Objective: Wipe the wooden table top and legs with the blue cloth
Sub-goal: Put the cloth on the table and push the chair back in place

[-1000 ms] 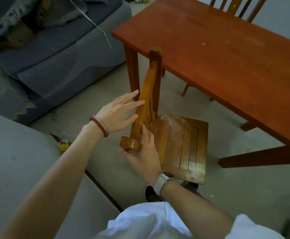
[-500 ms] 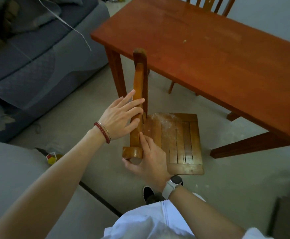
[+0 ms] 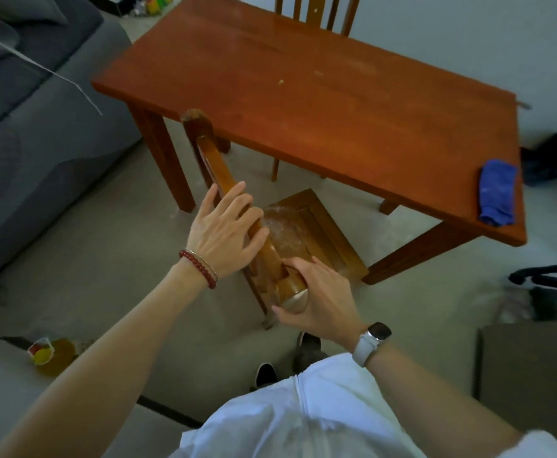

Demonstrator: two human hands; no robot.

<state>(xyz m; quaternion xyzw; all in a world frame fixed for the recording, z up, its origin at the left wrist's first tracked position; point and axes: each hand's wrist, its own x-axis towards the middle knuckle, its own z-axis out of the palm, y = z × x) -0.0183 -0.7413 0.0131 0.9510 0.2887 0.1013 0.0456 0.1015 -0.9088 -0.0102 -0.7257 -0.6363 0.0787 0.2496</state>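
Note:
The reddish wooden table (image 3: pixel 320 104) fills the upper middle, dusty on top, with legs at the near left (image 3: pixel 164 163) and near right. The blue cloth (image 3: pixel 497 193) lies crumpled at the table's right end, far from both hands. In front of the table stands a wooden chair (image 3: pixel 310 226), its seat partly under the table. My left hand (image 3: pixel 227 229) lies flat with fingers spread over the chair's top rail. My right hand (image 3: pixel 317 292) wraps around the near post of the chair back.
A grey sofa (image 3: pixel 39 120) is at left, close to the table's left leg. A second chair (image 3: pixel 317 11) stands behind the table. A small cup (image 3: pixel 44 353) sits on the floor at lower left. Dark items lie on the floor at right.
The view swung right, bringing the whole table and the blue cloth into sight. The chair back now tilts differently in view; both hands stay on it.

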